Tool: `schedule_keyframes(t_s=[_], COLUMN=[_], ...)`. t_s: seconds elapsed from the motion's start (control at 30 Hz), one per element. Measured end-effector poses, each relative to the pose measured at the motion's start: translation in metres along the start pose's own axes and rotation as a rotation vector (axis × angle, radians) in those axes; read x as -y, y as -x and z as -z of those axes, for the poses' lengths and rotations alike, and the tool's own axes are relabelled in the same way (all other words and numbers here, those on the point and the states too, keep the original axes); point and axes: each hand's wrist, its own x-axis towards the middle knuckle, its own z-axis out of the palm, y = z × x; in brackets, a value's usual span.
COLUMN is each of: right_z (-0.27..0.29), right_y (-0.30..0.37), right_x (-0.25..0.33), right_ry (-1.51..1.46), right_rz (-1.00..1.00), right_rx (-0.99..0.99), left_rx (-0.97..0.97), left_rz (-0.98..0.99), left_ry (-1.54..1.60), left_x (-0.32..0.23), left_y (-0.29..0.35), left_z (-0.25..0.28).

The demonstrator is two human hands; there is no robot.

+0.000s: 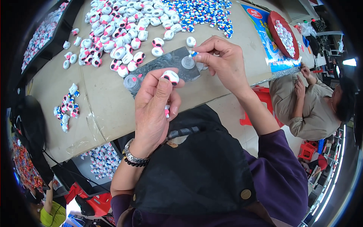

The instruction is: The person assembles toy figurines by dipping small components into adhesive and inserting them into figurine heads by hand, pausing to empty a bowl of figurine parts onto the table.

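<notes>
My left hand is closed around a white toy head with pink and black markings, pinched between thumb and fingers. A bit of another pink and white piece shows under its lower fingers. To the right, my right hand pinches a small blue and white toy body between thumb and forefinger, apart from the head. Under both hands lies a dark grey slab. On it sit a clear round dish near my right fingertips and another clear round dish beside my left hand, with small pink bits nearby.
A large pile of white toy heads and a pile of blue toy bodies cover the far table. Several assembled figures lie at left. A red plate stands at right, near a seated co-worker. Below left is a tray.
</notes>
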Motion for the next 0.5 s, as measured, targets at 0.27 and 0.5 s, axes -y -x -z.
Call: schedule_keyframes(t_s=[0.27, 0.5], right_z=[-0.008, -0.013], right_y=[0.014, 0.019], right_x=[0.028, 0.025], right_ry=[-0.650, -0.497], right_rz=[-0.171, -0.027], right_rx=[0.061, 0.098], left_rx=[0.023, 0.082], left_rz=[-0.167, -0.227], left_ry=[-0.143, -0.209], left_x=[0.008, 0.013], left_y=[-0.012, -0.011], left_z=[-0.006, -0.002])
